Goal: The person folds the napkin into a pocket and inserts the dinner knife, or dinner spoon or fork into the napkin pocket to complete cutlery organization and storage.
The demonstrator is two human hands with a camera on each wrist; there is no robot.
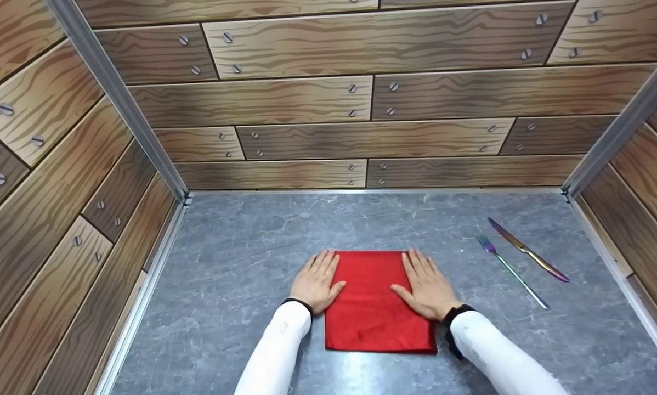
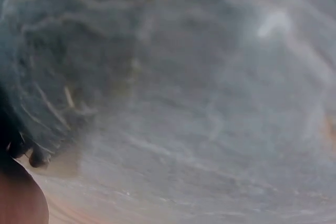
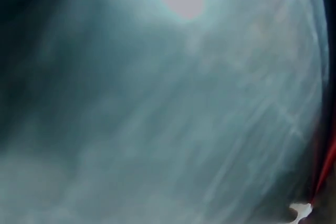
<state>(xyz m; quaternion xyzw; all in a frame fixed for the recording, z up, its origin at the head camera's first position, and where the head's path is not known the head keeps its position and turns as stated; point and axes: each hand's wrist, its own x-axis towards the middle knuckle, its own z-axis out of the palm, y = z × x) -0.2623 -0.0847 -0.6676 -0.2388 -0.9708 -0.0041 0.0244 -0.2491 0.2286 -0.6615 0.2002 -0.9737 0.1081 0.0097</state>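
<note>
The left hand (image 1: 316,282) lies flat with straight fingers on the left edge of a folded red cloth (image 1: 375,312), and the right hand (image 1: 428,286) presses flat on its right side. The cloth sits mid-front on the grey desk (image 1: 241,263). Well to its right lie a fork (image 1: 510,270) and a knife (image 1: 527,249), near each other.

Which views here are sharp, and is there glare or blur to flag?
Head view: sharp and evenly lit, both hands flat on the red cloth, fork and knife crisp. Left wrist view: blurred grey tabletop only. Right wrist view: blurred too, with a bright glare patch near the top.
</note>
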